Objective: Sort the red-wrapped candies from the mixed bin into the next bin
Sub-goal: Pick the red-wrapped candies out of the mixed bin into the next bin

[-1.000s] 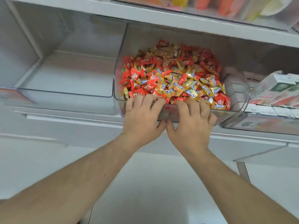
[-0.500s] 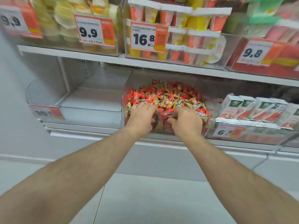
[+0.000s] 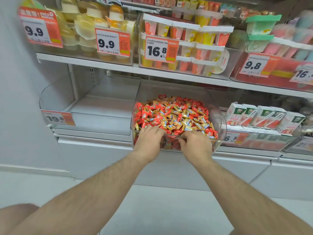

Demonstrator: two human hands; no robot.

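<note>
Fingers (image 3: 153, 131) curled over bin rim (image 3: 172, 137)

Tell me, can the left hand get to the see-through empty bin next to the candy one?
Probably yes. The left hand grips the front rim of the clear plastic candy bin, and the clear empty bin sits right beside it on that side, open-topped, with nothing between.

Red and gold candies (image 3: 176, 116)
</note>
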